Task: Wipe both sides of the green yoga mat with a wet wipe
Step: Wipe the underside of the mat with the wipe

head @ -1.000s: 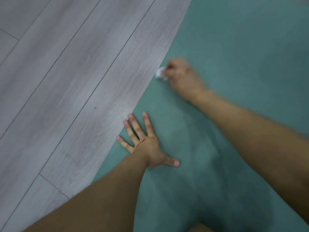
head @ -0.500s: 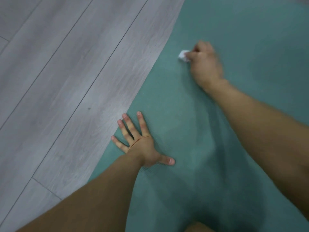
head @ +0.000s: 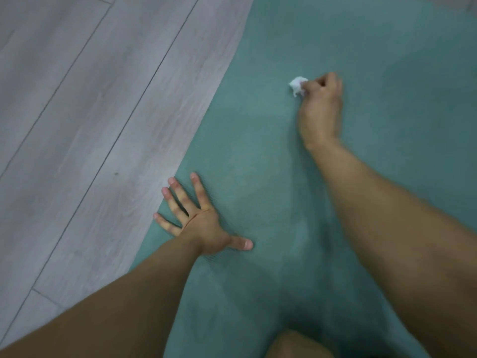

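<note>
Grey wood-look plank flooring (head: 90, 125) fills the upper left of the frame, and the flat green foam yoga mat (head: 258, 156) covers the centre and right. My left hand (head: 200, 224) lies spread at lower centre, fingers straight, pressing the mat near its edge. My right hand (head: 321, 107), above centre-right, pinches a crumpled white wet wipe (head: 296, 85) against the mat. I judge this mid-wipe on the upper face, though blur hides any damp streaks. Next comes sweeping the remaining surface, then flipping the mat.

Grey wood-plank floor (head: 90, 120), green yoga mat (head: 258, 151) lying flat on it
</note>
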Available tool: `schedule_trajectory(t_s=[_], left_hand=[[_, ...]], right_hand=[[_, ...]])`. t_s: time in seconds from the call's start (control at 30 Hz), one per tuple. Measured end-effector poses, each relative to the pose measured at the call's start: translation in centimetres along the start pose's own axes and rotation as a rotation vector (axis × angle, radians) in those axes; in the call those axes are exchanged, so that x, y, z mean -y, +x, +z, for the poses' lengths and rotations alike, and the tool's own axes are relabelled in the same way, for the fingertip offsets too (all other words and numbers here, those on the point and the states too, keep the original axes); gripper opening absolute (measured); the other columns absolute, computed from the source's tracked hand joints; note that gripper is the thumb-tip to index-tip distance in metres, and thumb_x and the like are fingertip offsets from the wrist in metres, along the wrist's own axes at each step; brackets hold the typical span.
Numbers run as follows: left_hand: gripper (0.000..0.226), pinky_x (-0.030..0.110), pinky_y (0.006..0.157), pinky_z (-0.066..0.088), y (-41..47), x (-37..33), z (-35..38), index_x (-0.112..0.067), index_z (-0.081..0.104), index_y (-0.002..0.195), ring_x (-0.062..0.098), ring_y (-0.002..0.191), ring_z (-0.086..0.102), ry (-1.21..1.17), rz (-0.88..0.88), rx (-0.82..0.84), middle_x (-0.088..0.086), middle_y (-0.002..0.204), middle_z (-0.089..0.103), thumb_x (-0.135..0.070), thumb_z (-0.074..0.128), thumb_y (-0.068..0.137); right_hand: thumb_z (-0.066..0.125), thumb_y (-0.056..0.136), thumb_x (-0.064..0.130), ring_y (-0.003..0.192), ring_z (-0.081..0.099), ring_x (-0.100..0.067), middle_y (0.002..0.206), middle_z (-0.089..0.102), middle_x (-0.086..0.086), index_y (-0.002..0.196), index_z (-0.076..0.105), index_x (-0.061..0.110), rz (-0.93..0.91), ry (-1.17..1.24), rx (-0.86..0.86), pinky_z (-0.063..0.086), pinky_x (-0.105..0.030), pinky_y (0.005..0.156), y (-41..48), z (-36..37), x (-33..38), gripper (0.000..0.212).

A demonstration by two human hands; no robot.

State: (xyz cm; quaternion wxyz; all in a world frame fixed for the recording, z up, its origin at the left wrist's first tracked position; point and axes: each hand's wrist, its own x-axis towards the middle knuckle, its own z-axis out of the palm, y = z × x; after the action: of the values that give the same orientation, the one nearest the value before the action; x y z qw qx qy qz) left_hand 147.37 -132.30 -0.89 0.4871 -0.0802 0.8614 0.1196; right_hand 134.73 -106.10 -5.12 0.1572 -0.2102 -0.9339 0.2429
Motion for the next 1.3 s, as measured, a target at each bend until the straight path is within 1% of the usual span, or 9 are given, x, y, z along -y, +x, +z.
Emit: schedule_trajectory(t_s=[0.07, 0.2, 0.47, 0.67, 0.8, 0.93, 1.03, 1.2, 1.3], left_hand=[[0.191, 0.079, 0.112, -0.019, -0.1, -0.1, 0.0, -0.031, -0.063, 0.131, 0.037, 0.126, -0.065, 0.012, -0.013, 0.003, 0.013, 0.129, -0.074, -0.085, 0.089, 0.029], [0.192, 0.078, 0.113, -0.017, 0.0, -0.2, 0.0, -0.029, -0.063, 0.132, 0.038, 0.127, -0.065, 0.023, -0.041, 0.002, 0.015, 0.130, -0.073, -0.086, 0.089, 0.029], [0.192, 0.078, 0.111, -0.020, 0.0, 0.1, 0.2, -0.033, -0.062, 0.132, 0.036, 0.126, -0.065, -0.010, 0.009, -0.003, 0.012, 0.131, -0.073, -0.086, 0.089, 0.026], [0.193, 0.078, 0.114, -0.017, 0.1, -0.2, 0.3, -0.030, -0.062, 0.133, 0.037, 0.130, -0.063, 0.020, -0.042, -0.023, 0.014, 0.132, -0.073, -0.087, 0.088, 0.026], [0.193, 0.078, 0.113, -0.019, 0.4, 0.2, 0.3, -0.033, -0.061, 0.133, 0.037, 0.130, -0.062, -0.001, -0.007, -0.015, 0.012, 0.132, -0.073, -0.087, 0.088, 0.023], [0.194, 0.079, 0.113, -0.018, 0.4, 0.2, 0.4, -0.032, -0.060, 0.135, 0.036, 0.133, -0.061, 0.008, -0.003, -0.015, 0.013, 0.136, -0.071, -0.090, 0.085, 0.020], [0.195, 0.078, 0.113, -0.018, 0.3, 0.0, 0.4, -0.031, -0.060, 0.135, 0.036, 0.133, -0.060, 0.016, -0.015, -0.024, 0.014, 0.137, -0.070, -0.090, 0.085, 0.019], [0.196, 0.078, 0.113, -0.018, 0.4, 0.1, 0.6, -0.029, -0.058, 0.138, 0.036, 0.135, -0.059, 0.012, -0.016, -0.055, 0.015, 0.138, -0.069, -0.090, 0.085, 0.018], [0.198, 0.078, 0.113, -0.020, 0.6, 0.3, 0.7, -0.031, -0.056, 0.140, 0.035, 0.135, -0.059, 0.007, -0.002, -0.073, 0.014, 0.139, -0.068, -0.090, 0.085, 0.015]], right_hand=[[0.066, 0.096, 0.024, 0.093, 0.053, -0.023, 0.101, 0.058, -0.007, 0.092, 0.059, 0.021, -0.027, 0.154, 0.088, 0.046, -0.048, 0.092, -4.8, 0.9, 3.9, 0.009], [0.059, 0.094, -0.001, 0.105, 0.053, -0.026, 0.109, 0.061, -0.012, 0.117, 0.072, 0.010, -0.856, 0.192, 0.544, 0.050, -0.040, 0.090, -15.5, -0.5, 5.7, 0.029], [0.075, 0.092, 0.028, 0.070, 0.047, -0.002, 0.081, 0.055, 0.005, 0.090, 0.065, 0.013, 0.179, -0.019, -0.091, 0.047, -0.037, 0.077, -1.0, -2.2, -2.3, 0.018], [0.049, 0.095, 0.007, 0.097, 0.052, -0.026, 0.100, 0.060, -0.012, 0.117, 0.075, 0.010, -0.811, 0.189, 0.468, 0.048, -0.038, 0.079, -15.7, -1.0, 3.8, 0.034], [0.047, 0.097, 0.034, 0.084, 0.040, -0.005, 0.099, 0.052, 0.003, 0.110, 0.072, 0.015, -0.236, -0.063, 0.200, 0.049, -0.040, 0.087, -6.3, -3.6, -5.8, 0.034], [0.053, 0.096, 0.032, 0.092, 0.059, -0.025, 0.098, 0.059, -0.009, 0.107, 0.079, 0.013, 0.227, -0.043, -0.129, 0.051, -0.037, 0.090, -3.1, -4.3, -9.2, 0.035], [0.063, 0.100, 0.021, 0.085, 0.056, -0.024, 0.090, 0.058, -0.006, 0.106, 0.079, 0.015, 0.131, 0.131, -0.047, 0.052, -0.038, 0.083, -9.2, -2.4, -3.0, 0.018], [0.053, 0.099, 0.014, 0.093, 0.055, -0.028, 0.097, 0.057, -0.011, 0.121, 0.077, 0.017, -0.620, 0.203, 0.457, 0.049, -0.039, 0.081, -18.7, -3.3, 2.6, 0.033], [0.052, 0.101, 0.035, 0.088, 0.054, -0.023, 0.094, 0.058, -0.009, 0.110, 0.078, 0.014, -0.451, 0.079, 0.353, 0.049, -0.039, 0.079, -13.7, -3.8, -1.2, 0.035]])
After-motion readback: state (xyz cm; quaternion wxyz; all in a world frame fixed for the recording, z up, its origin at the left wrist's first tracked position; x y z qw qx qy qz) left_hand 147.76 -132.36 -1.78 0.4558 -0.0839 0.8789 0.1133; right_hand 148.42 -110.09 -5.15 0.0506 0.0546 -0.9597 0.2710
